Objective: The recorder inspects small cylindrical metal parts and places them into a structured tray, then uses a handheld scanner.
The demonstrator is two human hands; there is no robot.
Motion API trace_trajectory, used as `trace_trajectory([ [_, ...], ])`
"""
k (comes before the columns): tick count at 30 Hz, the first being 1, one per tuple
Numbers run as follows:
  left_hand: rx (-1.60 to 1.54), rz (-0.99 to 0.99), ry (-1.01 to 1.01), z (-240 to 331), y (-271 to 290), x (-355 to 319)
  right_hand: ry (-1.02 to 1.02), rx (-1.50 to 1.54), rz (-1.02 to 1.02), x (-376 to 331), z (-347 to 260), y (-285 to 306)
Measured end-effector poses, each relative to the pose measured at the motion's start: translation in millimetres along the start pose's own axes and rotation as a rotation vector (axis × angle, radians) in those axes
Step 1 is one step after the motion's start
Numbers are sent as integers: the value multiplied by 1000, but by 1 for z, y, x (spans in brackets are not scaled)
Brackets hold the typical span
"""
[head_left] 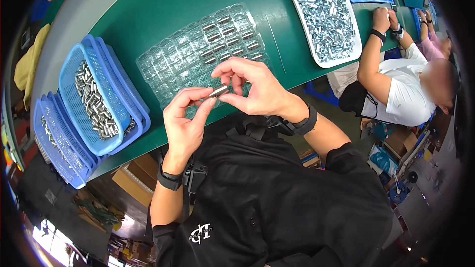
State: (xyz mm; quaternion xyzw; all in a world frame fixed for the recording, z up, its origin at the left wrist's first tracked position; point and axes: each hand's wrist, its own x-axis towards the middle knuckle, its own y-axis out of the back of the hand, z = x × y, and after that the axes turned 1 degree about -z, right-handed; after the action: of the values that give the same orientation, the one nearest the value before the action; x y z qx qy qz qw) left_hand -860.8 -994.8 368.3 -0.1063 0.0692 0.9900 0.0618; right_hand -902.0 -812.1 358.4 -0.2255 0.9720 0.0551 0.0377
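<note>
A short, shiny metal cylinder is held between my hands, tilted up to the right. My left hand pinches its lower end between thumb and forefinger. At its other end are the thumb and bent fingers of my right hand, the forefinger arched above; part of their contact is hidden. Just beyond my hands lies a clear plastic blister tray with rounded pockets. Similar cylinders lie in several of its right-hand pockets, while the left-hand pockets hold none. My hands cover the tray's near edge.
Left, a light-blue basket of metal cylinders sits in darker blue baskets, beside another blue basket. A thin rod lies right of the tray. Farther right are a white tray of small metal parts and a co-worker on the green table.
</note>
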Motion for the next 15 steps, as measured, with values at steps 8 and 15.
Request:
trace_trajectory([
  [8,317,-19,16,7,-9,15,110,-193,-58,12,22,26],
  [15,509,20,96,-1,42,2,83,-704,253,55,98,85],
])
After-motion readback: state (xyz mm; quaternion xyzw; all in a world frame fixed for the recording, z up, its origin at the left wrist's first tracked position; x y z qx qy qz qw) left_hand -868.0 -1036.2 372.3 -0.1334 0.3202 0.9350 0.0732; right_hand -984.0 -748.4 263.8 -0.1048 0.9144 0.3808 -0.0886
